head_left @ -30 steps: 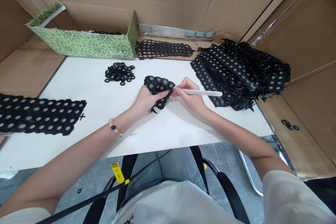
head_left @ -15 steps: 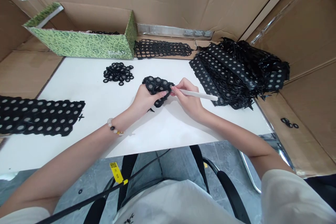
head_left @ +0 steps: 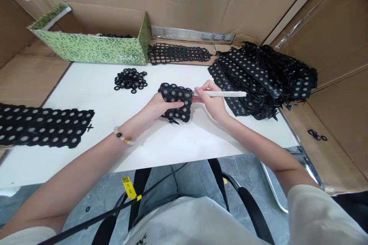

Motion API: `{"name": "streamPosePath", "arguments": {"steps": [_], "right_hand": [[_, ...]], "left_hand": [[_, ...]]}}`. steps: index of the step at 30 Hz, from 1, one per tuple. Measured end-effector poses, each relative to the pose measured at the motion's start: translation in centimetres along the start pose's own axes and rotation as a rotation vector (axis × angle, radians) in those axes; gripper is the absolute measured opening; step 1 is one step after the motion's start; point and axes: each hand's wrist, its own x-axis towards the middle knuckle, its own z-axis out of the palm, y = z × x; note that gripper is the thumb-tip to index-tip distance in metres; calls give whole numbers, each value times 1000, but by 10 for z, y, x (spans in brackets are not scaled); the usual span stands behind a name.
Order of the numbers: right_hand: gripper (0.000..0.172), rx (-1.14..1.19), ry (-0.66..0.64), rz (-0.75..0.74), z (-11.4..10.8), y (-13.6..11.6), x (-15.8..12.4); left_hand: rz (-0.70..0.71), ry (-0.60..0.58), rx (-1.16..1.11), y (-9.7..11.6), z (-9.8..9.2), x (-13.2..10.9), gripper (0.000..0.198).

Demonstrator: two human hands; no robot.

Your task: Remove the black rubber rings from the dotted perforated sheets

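Observation:
My left hand (head_left: 156, 109) grips a small black sheet of rings with grey centres (head_left: 176, 101), thumb pressed on its face, just above the white table (head_left: 86, 88). My right hand (head_left: 211, 103) pinches a white stick tool (head_left: 221, 93), its tip touching the sheet's right edge. A beaded bracelet (head_left: 122, 138) sits on my left wrist.
A pile of loose black rings (head_left: 130, 79) lies behind the hands. A stack of dotted black sheets (head_left: 258, 76) is at right, another sheet (head_left: 43, 124) at left. A green patterned box (head_left: 92, 44) and an emptied ring sheet (head_left: 178, 53) stand at the back. Cardboard walls surround the table.
The black sheet has spread out flatter and turned in my left hand. My right hand rose slightly and the white stick now lies more level.

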Motion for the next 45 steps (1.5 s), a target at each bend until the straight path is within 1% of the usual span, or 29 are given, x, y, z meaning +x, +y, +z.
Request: {"name": "streamPosePath", "arguments": {"steps": [3,6,11,17,20,23,29,34,45], "right_hand": [[56,70,-38,88,-2,-2,2],[53,99,-93,135,-2,-3,1],[50,39,-120,72,2,-2,-4],[49,48,-130,77,4,-2,-6],[49,17,-141,73,3,-2,-6],[48,-33,-147,34,2,0,-7],[33,-291,-144,-151,2,8,-12],[31,-381,-100,-259,5,13,-15],[33,-395,-83,-248,7,16,-13]], "left_hand": [[38,-10,-30,-2,2,1,51],[72,-4,-59,-4,3,0,55],[96,-5,-7,-4,5,-2,49],[116,51,0,-3,10,-4,44],[111,97,-3,-3,12,-5,44],[117,114,-26,-6,13,-4,44],[189,127,-67,-13,13,-2,45],[204,146,-64,-13,17,-4,42],[205,134,-50,-16,16,-2,43]]}}
